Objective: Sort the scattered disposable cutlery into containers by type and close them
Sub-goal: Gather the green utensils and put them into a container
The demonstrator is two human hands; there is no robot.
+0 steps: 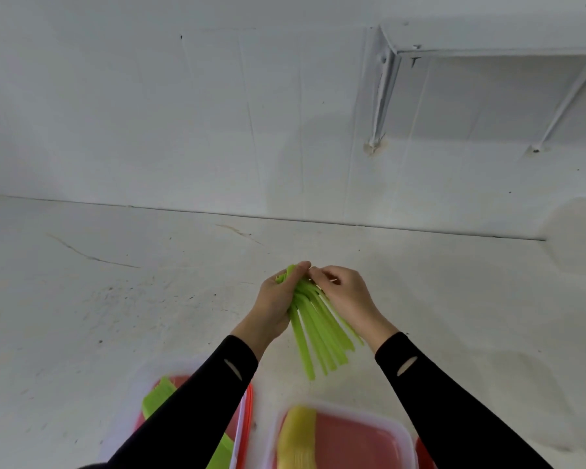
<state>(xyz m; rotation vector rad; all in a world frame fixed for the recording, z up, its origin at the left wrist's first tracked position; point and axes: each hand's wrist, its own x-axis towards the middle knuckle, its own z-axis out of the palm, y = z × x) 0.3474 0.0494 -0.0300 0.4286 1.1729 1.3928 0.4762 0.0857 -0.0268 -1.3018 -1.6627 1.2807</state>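
Left hand [276, 301] grip wraps tight round the head end of the green bundle [318, 336]; right hand [347, 296] grip narrow, fingertips pinching at the same end, touching the left thumb. Bundle is held off the desk [115, 299], handles fanning down toward the camera; heads are hidden, so fork, knife or spoon, cannot tell. Below the bundle, left: red container [249, 411] with green pieces [158, 397] in it, half hidden by the left sleeve [197, 407]. Below the bundle, right: second container [405, 438] holding yellow pieces [298, 431]. Judging: sorting well along, no loose cutlery visible on the desk, this bundle not yet boxed, closing likely left; lids blurred, cannot tell. Both forearms reach forward, wrists angled inward, hands meeting.
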